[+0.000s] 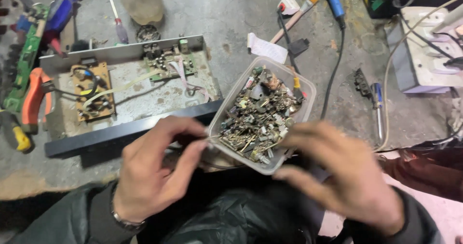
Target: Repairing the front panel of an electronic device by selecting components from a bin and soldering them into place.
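Note:
A clear plastic tub full of several small metal electronic parts sits tilted over my lap. My left hand grips the tub's near left rim, thumb and fingers pinched on the edge. My right hand hovers at the tub's near right corner, blurred, fingers spread and touching or just off the rim. Behind the tub lies an opened metal device chassis with a brown circuit board and a green circuit board inside.
Orange-handled pliers and a yellow-handled tool lie at left. A screwdriver, a paintbrush, a black cable, a blue-handled screwdriver and a white power strip lie on the grey floor. Another person's sleeve is at right.

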